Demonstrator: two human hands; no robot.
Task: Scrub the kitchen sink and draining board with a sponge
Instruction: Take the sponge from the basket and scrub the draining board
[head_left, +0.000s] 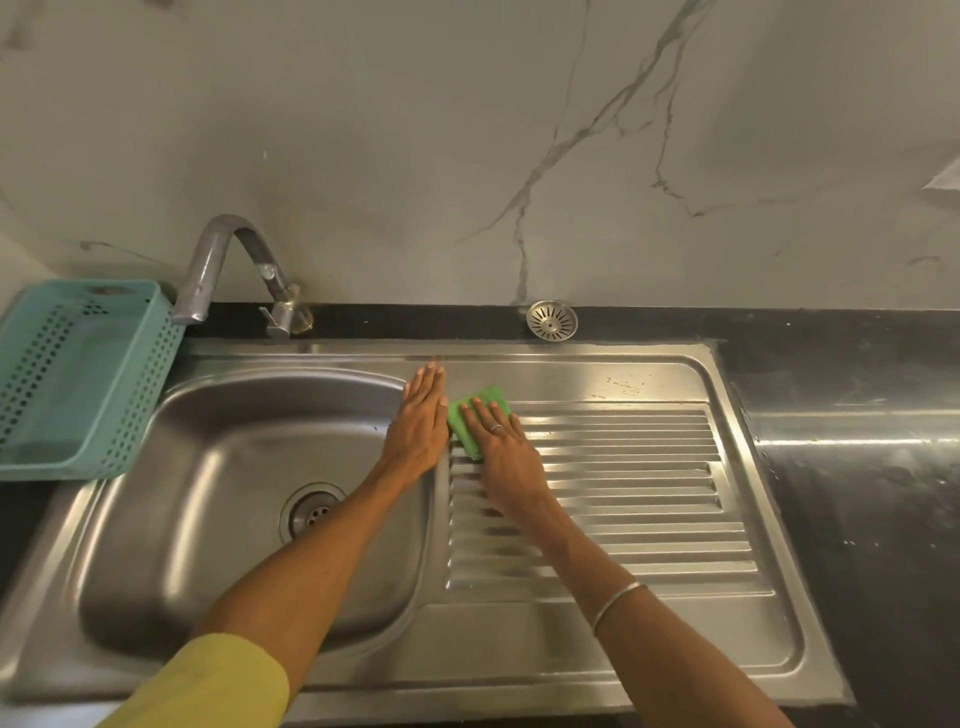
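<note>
Steel board (649, 467) is being scrubbed: sponge (478, 415), at its ten o'clock corner, is pressed under right hand (506, 457), fingers flat. Left hand (418, 426), open, braces beside it. Strokes should follow the ribs.

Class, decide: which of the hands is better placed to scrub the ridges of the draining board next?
Right hand: it already presses the green sponge onto the draining board. The left hand lies flat, empty, beside the sink bowl.

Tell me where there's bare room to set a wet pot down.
Free: the ribbed draining board right of the right hand, and the black counter beyond it. Crowded: the board's near-left corner, where both hands and the green sponge sit; left, a teal basket.
</note>
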